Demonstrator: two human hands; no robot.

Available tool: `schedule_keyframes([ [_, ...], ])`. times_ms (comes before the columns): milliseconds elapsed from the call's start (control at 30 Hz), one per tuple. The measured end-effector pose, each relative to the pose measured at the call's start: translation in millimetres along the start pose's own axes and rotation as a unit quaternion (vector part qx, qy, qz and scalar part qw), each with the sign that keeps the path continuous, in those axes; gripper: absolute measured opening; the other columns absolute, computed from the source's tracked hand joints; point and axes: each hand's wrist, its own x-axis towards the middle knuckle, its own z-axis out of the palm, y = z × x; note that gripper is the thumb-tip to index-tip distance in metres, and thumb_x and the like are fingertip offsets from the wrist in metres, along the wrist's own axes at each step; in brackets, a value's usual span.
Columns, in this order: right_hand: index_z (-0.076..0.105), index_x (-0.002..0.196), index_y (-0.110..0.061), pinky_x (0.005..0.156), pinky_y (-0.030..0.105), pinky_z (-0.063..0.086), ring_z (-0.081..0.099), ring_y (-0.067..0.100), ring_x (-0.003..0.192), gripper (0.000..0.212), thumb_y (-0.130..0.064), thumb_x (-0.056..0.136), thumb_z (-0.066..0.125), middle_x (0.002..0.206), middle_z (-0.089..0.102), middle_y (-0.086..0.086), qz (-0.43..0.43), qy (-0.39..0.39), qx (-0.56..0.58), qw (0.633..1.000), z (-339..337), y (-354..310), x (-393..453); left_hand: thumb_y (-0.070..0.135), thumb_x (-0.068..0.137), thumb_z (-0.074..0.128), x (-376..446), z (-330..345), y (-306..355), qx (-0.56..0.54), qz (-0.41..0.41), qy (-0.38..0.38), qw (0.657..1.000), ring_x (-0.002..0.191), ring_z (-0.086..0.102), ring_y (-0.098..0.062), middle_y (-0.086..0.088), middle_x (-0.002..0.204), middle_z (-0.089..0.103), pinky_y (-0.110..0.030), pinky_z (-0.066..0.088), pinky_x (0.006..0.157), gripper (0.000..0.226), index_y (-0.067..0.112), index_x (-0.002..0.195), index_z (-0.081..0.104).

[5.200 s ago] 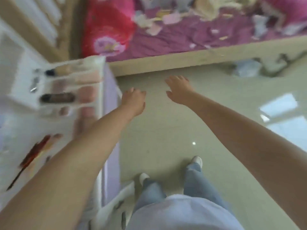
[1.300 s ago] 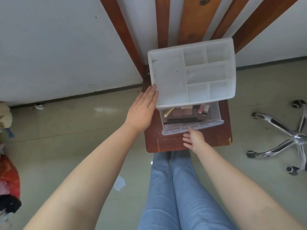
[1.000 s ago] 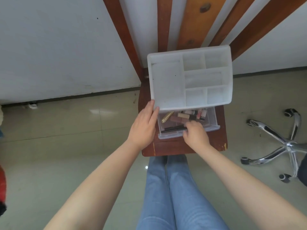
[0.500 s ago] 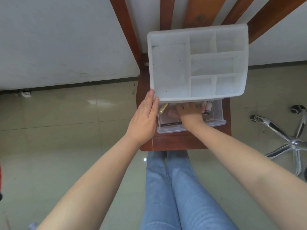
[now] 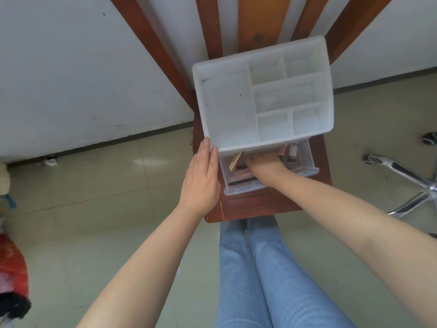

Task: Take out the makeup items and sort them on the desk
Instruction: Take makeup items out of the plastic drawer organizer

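Nearest the camera are the person's legs in blue jeans (image 5: 260, 268), standing on a pale tiled floor (image 5: 106, 233) just behind the near edge of a red-brown wooden chair seat (image 5: 260, 207).

The left hand (image 5: 201, 181) lies flat with straight fingers (image 5: 205, 152) together, its palm side against the left wall of a white organizer (image 5: 227, 110) near that wall's near corner; the fingertips reach the rim. The left forearm runs back toward the lower left.

The right hand (image 5: 264, 164) is down inside a clear drawer (image 5: 305, 172), which is pulled out of the organizer's front and juts toward the seat's near edge. Its fingers point in under the organizer's top tray and are hidden there, so whether they grip anything cannot be told.

The makeup items are in the drawer. To the left of the right hand lie a gold tube (image 5: 235, 160), slanted, a pink stick (image 5: 243, 172) below it, and a thin black pencil (image 5: 241, 182) near the drawer's front wall. To the right of the hand, at the drawer's far right, are a pink-and-white tube (image 5: 293, 151) and some darker pieces too small to name.

The organizer sits on the seat toward its back. Its top is a tray split into one large compartment on the left and five smaller ones on the right, with only a few dark specks in them.

Beyond it rise the chair's back slats (image 5: 210, 27), against a white wall (image 5: 71, 67). At the right stands a chrome swivel base (image 5: 402, 176) with casters. At the left edge lies red cloth (image 5: 11, 268).
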Motion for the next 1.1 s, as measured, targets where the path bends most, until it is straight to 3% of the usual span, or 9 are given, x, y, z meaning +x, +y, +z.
schedule_keyframes([
  [167,0.055,0.101,-0.002,0.062,0.032,0.038,0.059,0.03,0.091,0.022,0.001,0.08,0.054,0.1,0.059,0.016,-0.081,0.035,0.038,0.995,-3.3,5.0,-21.4,0.002,0.068,0.035,-16.7,4.3,2.5,-0.022,-0.011,0.047,0.999,0.108,0.04,-0.034,-0.029,0.118,0.05,-0.041,0.043,0.09,0.05,-0.006,0.118,0.041],
  [267,0.058,0.063,-0.008,0.042,0.022,0.029,0.056,0.025,0.049,0.03,0.001,0.042,0.078,0.058,0.057,0.008,-0.088,0.078,0.093,0.989,-6.4,11.6,-53.5,0.009,0.066,0.03,-34.2,10.2,16.5,-0.046,-0.009,-0.064,0.997,0.076,0.057,-0.034,-0.019,0.093,0.058,-0.033,0.052,0.063,0.044,0.002,0.107,0.045],
  [367,0.059,0.088,-0.005,0.065,0.03,0.041,0.06,0.03,0.088,0.017,-0.003,0.072,0.061,0.091,0.061,0.014,0.06,0.045,0.266,0.961,7.9,23.8,-82.1,0.009,0.064,0.029,-22.4,20.7,36.8,-0.049,-0.035,-0.163,0.985,0.067,0.061,-0.034,-0.016,0.084,0.063,-0.032,0.054,0.052,0.045,0.002,0.1,0.055],
  [433,0.058,0.093,-0.01,0.07,0.028,0.037,0.057,0.027,0.09,0.019,-0.004,0.075,0.059,0.092,0.059,0.012,0.225,0.042,0.447,0.865,23.1,29.9,-98.8,0.003,0.078,0.034,1.5,23.5,52.4,-0.015,-0.082,-0.233,0.969,0.099,0.054,-0.037,-0.02,0.113,0.054,-0.038,0.05,0.08,0.044,-0.002,0.119,0.048],
  [533,0.062,0.095,-0.009,0.072,0.027,0.04,0.055,0.022,0.08,0.027,0.0,0.071,0.066,0.084,0.057,0.008,0.401,0.081,0.64,0.65,46.5,28.1,-105.8,0.007,0.089,0.041,35.5,37.4,66.7,0.053,-0.159,-0.302,0.938,0.127,0.033,-0.036,-0.022,0.138,0.032,-0.041,0.034,0.103,0.052,-0.002,0.138,0.025],
  [633,0.055,0.071,-0.019,0.062,0.027,0.043,0.054,0.021,0.067,0.026,0.004,0.069,0.066,0.073,0.055,0.005,0.478,0.109,0.716,0.497,62.4,23.5,-103.7,0.027,0.085,0.06,49.0,61.8,66.3,0.086,-0.192,-0.305,0.929,0.126,0.038,-0.037,-0.026,0.136,0.036,-0.041,0.036,0.103,0.074,-0.008,0.139,0.022],
  [733,0.047,0.065,-0.022,0.044,0.018,0.042,0.049,0.013,0.055,0.035,0.007,0.072,0.065,0.065,0.051,0.001,0.484,0.136,0.766,0.401,63.2,24.4,-94.3,0.033,0.07,0.076,54.3,69.8,59.9,0.124,-0.166,-0.295,0.933,0.111,0.053,-0.035,-0.024,0.122,0.05,-0.038,0.046,0.091,0.084,-0.01,0.13,0.036],
  [867,0.047,0.067,-0.021,0.036,0.01,0.041,0.049,0.011,0.057,0.034,0.006,0.073,0.065,0.066,0.05,-0.002,0.479,0.145,0.784,0.367,57.2,24.0,-89.0,0.02,0.088,0.057,53.3,81.8,55.0,0.129,-0.058,-0.33,0.933,0.123,0.041,-0.035,-0.02,0.135,0.04,-0.043,0.034,0.103,0.072,-0.003,0.142,0.015],
  [1100,0.046,0.068,-0.019,0.05,0.021,0.041,0.05,0.013,0.057,0.033,0.009,0.076,0.061,0.065,0.051,0.001,0.441,0.121,0.807,0.374,55.1,25.6,-93.3,0.005,0.086,0.054,64.1,81.8,63.0,0.147,0.061,-0.323,0.933,0.112,0.052,-0.031,-0.017,0.123,0.052,-0.038,0.045,0.089,0.047,0.002,0.13,0.038],
])
